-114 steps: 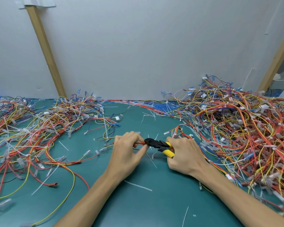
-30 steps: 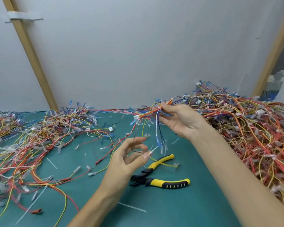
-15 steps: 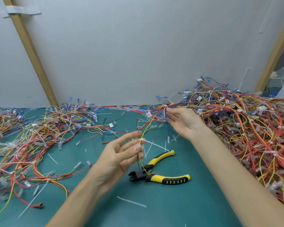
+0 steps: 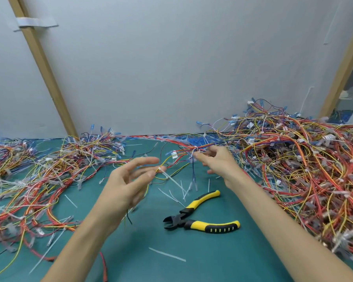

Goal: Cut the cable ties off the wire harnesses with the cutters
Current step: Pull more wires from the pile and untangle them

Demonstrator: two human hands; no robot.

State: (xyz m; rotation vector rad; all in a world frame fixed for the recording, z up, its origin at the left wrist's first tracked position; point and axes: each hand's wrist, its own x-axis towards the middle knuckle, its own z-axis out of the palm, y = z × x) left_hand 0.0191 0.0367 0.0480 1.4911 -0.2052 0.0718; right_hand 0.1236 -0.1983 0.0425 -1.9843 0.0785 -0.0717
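right hand lowered; cutters lie untouched.

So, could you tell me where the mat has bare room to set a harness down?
The green mat nearer the person than the cutters, between the forearms, is bare but for one cut tie. A smaller patch lies between the left wire pile and the left hand. Crowded: the right wire pile and under the harness the right hand pinches.
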